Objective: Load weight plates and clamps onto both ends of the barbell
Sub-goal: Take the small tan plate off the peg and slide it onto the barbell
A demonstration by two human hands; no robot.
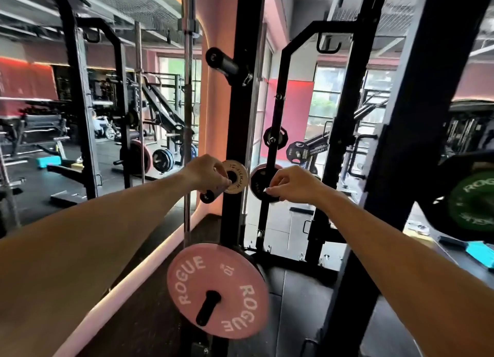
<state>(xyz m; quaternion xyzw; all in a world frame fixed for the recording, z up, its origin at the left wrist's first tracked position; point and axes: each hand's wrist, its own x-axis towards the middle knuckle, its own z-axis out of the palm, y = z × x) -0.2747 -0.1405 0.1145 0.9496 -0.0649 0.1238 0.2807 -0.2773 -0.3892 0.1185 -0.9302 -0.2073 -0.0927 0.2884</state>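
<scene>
A: Where are the hands, going by the black rack upright (235, 132)?

B: The left hand (207, 173) is just left of it, fingers curled, pinching the rim of a small tan change plate (238, 178) that sits on a short black peg (207, 196) sticking out from the upright. The right hand (290, 182) is just right of the upright, fingertips pinched on the lower edge of a small dark plate (260, 177).

A: Is that dark plate on a peg too?

B: I cannot tell; the hand and upright hide its centre.

A: Anything else on that upright?

B: Low down hangs a pink ROGUE plate (217, 289) on its own peg. A green plate (473, 204) sits far to the right of the upright.
</scene>
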